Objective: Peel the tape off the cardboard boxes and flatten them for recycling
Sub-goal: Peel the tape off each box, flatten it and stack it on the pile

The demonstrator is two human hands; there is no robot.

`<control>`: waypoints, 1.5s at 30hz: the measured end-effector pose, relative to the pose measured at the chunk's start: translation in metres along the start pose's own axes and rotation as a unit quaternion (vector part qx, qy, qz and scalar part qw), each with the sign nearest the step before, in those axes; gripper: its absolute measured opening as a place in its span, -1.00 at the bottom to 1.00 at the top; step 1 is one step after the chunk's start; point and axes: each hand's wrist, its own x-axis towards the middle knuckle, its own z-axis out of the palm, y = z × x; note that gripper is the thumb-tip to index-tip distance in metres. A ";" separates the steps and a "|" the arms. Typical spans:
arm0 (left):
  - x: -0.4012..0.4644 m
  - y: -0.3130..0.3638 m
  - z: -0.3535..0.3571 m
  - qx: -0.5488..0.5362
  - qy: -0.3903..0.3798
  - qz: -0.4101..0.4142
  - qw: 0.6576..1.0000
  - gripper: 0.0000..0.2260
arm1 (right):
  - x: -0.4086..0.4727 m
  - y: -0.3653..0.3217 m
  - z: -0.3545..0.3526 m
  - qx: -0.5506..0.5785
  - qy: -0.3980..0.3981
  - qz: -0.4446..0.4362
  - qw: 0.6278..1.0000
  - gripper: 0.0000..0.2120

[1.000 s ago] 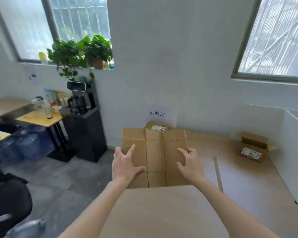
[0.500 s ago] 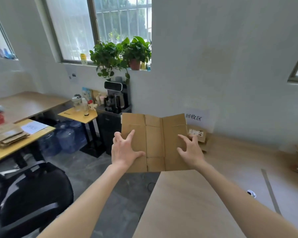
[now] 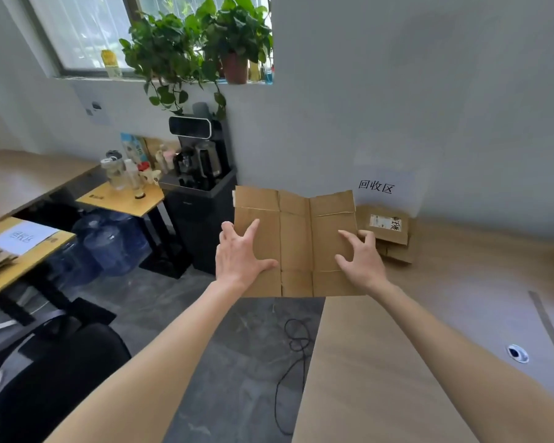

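Left hand [image 3: 237, 254] and right hand [image 3: 360, 260] each gripped a side edge of the flattened cardboard box [image 3: 296, 241], held upright between them, just off the table [image 3: 381, 362] edge.

The flattened box [image 3: 296, 241], which a second ago lay on the stack of cardboard [image 3: 394, 233] under the wall sign [image 3: 376, 187], has been lifted off it and carried away to the left of the sign; it now hangs in the air past the bench [image 3: 381, 362] edge, above the floor. The left hand [image 3: 237, 257] and right hand [image 3: 360, 259] have travelled with it. The stack's labelled top has come into sight.
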 end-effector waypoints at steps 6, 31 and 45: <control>0.040 0.030 0.034 -0.019 -0.041 0.038 0.998 -0.05 | 0.017 0.031 -0.020 -0.007 0.026 0.057 0.998 -0.45; 0.285 0.155 0.370 -0.064 -0.271 0.179 0.943 -0.08 | 0.210 0.261 0.020 -0.109 0.011 0.334 0.936 -0.37; 0.412 0.205 0.574 -0.040 -0.228 0.281 0.931 -0.06 | 0.386 0.417 0.059 -0.160 -0.047 0.325 0.931 -0.21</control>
